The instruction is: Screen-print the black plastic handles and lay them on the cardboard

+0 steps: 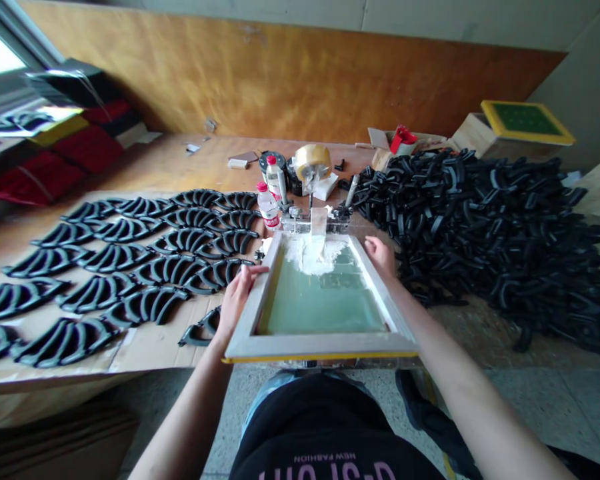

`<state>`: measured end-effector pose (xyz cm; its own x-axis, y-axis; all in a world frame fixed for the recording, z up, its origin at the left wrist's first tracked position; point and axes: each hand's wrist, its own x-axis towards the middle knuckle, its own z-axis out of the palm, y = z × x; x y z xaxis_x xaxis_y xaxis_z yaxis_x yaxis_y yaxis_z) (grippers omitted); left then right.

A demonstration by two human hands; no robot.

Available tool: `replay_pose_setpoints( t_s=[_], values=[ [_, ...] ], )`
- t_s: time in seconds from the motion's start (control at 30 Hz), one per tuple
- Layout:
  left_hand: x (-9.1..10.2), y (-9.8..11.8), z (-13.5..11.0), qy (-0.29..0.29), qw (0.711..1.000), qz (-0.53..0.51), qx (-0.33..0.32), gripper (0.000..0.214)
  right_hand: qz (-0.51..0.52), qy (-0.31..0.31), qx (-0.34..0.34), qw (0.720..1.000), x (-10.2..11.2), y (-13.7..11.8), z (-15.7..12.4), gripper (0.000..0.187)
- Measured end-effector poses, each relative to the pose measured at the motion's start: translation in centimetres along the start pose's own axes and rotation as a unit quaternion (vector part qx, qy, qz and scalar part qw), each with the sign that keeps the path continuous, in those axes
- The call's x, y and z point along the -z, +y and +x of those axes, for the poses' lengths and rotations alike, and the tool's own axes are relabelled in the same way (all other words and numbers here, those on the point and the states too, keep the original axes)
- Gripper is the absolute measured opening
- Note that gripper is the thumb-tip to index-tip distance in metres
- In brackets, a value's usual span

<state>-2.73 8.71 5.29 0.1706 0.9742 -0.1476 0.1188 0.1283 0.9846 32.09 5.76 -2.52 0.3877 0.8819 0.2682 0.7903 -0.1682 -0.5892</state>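
A screen-printing frame (pixel 325 345) with a pale border is tilted in front of me. White ink (pixel 300 257) lies at the far end of its green mesh (pixel 320 307), below a squeegee (pixel 319 223) on a metal clamp (pixel 297 223). My left hand (pixel 240 293) is at the frame's left side, fingers bent and one fingertip against the edge; anything in its grasp is hidden. Just off the right side, my right hand (pixel 381 257) has its fingers curled in; what they hold, if anything, I cannot make out.
Rows of black curved parts (pixel 155 267) lie on cardboard at left. A large heap of black parts (pixel 460 220) covers the right. Two bottles (pixel 269 208) and a tape roll (pixel 313 160) stand behind the frame. A yellow-edged screen (pixel 527 121) rests on a box at back right.
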Motion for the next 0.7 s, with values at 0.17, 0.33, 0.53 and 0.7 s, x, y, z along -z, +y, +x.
replay_pose_setpoints(
  t_s=[0.17,0.33,0.53,0.7],
  values=[
    [0.4,-6.7,-1.0,-0.019,0.996,0.032,0.086,0.075,-0.031,0.041,0.168,0.984,-1.3,-5.5,3.5,0.054],
    [0.2,-10.6,0.4,-0.019,0.994,0.088,0.069,0.075,-0.133,-0.134,0.205,0.96,-4.7,-9.1,4.1,0.017],
    [0.3,-10.9,0.3,-0.035,0.994,0.069,0.079,0.073,-0.14,-0.163,0.26,0.942,-4.6,-9.1,-1.0,0.018],
    [0.2,-10.6,0.1,-0.023,0.995,0.065,0.073,0.068,-0.069,-0.241,0.4,0.882,-1.9,-8.7,-2.5,0.013]
  ],
)
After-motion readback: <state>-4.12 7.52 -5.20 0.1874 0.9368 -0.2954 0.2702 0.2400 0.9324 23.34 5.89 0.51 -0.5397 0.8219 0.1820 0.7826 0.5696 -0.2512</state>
